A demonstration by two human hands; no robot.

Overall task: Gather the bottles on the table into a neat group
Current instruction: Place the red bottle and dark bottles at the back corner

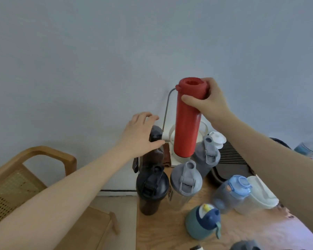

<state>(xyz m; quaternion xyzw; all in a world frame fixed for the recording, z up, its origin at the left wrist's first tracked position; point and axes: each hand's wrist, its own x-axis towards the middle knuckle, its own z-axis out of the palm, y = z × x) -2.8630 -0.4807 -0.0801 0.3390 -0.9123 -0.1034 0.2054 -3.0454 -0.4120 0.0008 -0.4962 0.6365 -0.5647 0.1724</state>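
I note right hand (204, 100) clenched on red bottle (187, 121), mid-placement; left hand (139, 136) fingers grasping dark bottle (154, 150). Next: lower red upright into cluster.

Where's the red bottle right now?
Centre of the head view: the red bottle is in the right hand, upright, above the two grey-lidded bottles.

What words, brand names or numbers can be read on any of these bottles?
None can be read.
clear shaker bottle: dark print low on its left side, too blurred to read.
red bottle, held by the right hand: no print showing.
black bottle: no print showing.
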